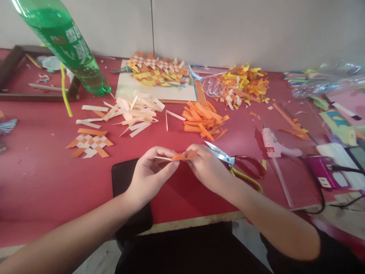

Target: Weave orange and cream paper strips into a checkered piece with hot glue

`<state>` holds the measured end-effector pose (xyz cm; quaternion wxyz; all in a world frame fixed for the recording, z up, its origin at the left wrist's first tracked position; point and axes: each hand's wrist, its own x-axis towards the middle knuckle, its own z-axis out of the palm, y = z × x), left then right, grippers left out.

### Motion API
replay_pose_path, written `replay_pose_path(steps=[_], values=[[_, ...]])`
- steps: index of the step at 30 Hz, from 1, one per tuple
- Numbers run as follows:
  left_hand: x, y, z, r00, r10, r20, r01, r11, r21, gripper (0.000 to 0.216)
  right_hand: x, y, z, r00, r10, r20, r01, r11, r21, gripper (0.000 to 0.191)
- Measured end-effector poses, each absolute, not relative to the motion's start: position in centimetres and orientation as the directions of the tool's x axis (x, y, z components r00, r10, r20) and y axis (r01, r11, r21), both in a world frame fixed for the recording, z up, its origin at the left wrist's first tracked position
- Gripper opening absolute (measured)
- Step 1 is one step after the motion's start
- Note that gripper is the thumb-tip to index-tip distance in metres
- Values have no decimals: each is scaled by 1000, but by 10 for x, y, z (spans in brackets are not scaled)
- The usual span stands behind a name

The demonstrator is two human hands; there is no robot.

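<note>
Both hands meet over the red table (42, 179), pinching a small bundle of orange and cream paper strips (178, 156) between them. My left hand (152, 173) grips the strips' left end with fingers closed. My right hand (207, 165) is closed on their right end. A pile of cream strips (134, 112) and a pile of orange strips (202, 120) lie just beyond the hands. One woven orange-and-white piece (89, 144) rests to the left. Red-handled scissors (236, 160) lie beside my right hand.
A tilted green bottle (65, 42) stands at the back left. Several woven pieces (155, 70) sit on a white sheet, next to a heap of paper scraps (242, 85). A glue gun (275, 146) with its cable lies on the right. A dark phone (124, 179) is under my left wrist.
</note>
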<state>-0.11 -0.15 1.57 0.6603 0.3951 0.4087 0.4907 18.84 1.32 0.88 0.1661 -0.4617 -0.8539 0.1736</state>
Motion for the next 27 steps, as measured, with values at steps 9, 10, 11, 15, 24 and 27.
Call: replay_pose_path(steps=[9,10,11,15,24,27], values=[[1,1,15,263,922,-284,-438,376,817,12,217,-18,27,-423,896,134,774,435,-460,27],[1,1,14,278,920,-277,-443,378,813,11,218,-19,28,-358,916,179,776,399,-488,24],[1,1,14,294,915,-277,-447,388,806,10,220,-20,28,-278,937,213,766,349,-540,21],[0,-2,13,364,882,-300,-421,443,791,10,215,-17,29,-101,985,139,428,169,-888,25],[-1,-2,15,467,823,-324,-450,536,714,14,195,-20,29,-274,961,-38,213,22,-977,18],[-2,1,16,514,784,-349,-452,593,667,15,197,-20,25,-267,959,97,239,163,-957,16]])
